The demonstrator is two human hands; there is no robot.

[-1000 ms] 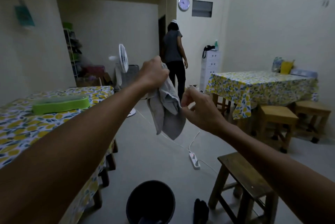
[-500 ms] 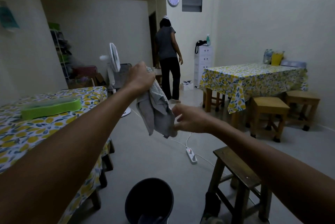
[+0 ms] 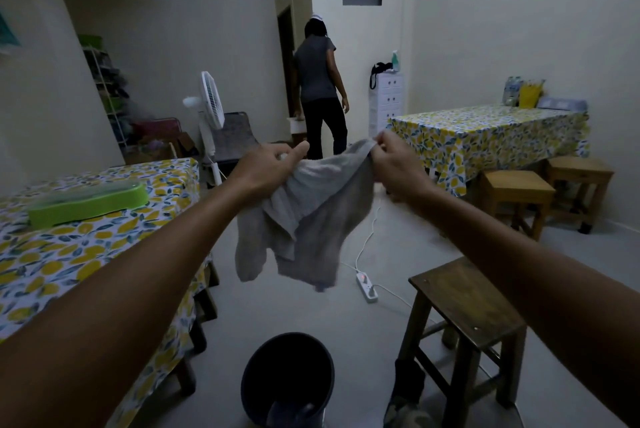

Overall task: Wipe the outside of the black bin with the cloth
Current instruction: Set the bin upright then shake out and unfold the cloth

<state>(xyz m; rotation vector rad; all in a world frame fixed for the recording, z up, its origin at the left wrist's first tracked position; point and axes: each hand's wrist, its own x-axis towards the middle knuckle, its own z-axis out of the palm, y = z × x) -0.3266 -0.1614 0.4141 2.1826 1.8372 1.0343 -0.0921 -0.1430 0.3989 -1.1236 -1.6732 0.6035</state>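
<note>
I hold a grey cloth (image 3: 308,216) stretched out in front of me at chest height. My left hand (image 3: 266,168) pinches its left top edge and my right hand (image 3: 394,164) pinches its right top corner. The rest of the cloth hangs down in folds between them. The black bin (image 3: 259,375) stands upright on the floor right below the cloth, near the bottom edge of the view. Something dark lies inside the bin.
A table with a lemon-print cloth (image 3: 69,254) and a green container (image 3: 86,200) is at my left. A wooden stool (image 3: 464,303) stands right of the bin. A white power strip (image 3: 367,285) and its cable lie on the floor. A person (image 3: 320,88) stands far ahead by a fan (image 3: 211,105).
My right hand took hold of the cloth's free corner and pulled it to the right. The cloth went from hanging bunched under my left hand to spread between both hands.
</note>
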